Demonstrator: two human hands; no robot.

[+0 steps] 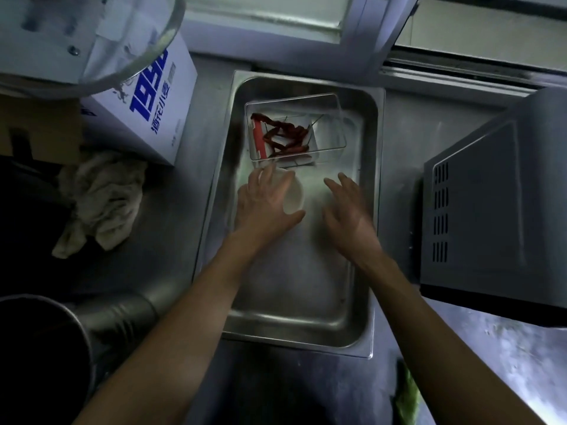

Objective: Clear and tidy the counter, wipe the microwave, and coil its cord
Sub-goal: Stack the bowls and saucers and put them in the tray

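A steel tray (322,317) lies in the middle of the counter. At its far end stands a clear plastic box (329,130) holding dried red chillies (282,134). Just in front of the box sits a small white bowl (295,196). My left hand (264,204) lies over that bowl with fingers spread and the thumb by its near rim. My right hand (349,207) hovers over the tray to the right of the bowl, fingers straight, holding nothing. The grey microwave (491,204) stands to the right of the tray. Its cord is not visible.
A crumpled grey cloth (101,197) lies on the counter left of the tray. Behind it stands a white box with blue print (147,108), under a glass bowl (129,50). A dark pot (43,348) sits near left, something green (406,397) near right.
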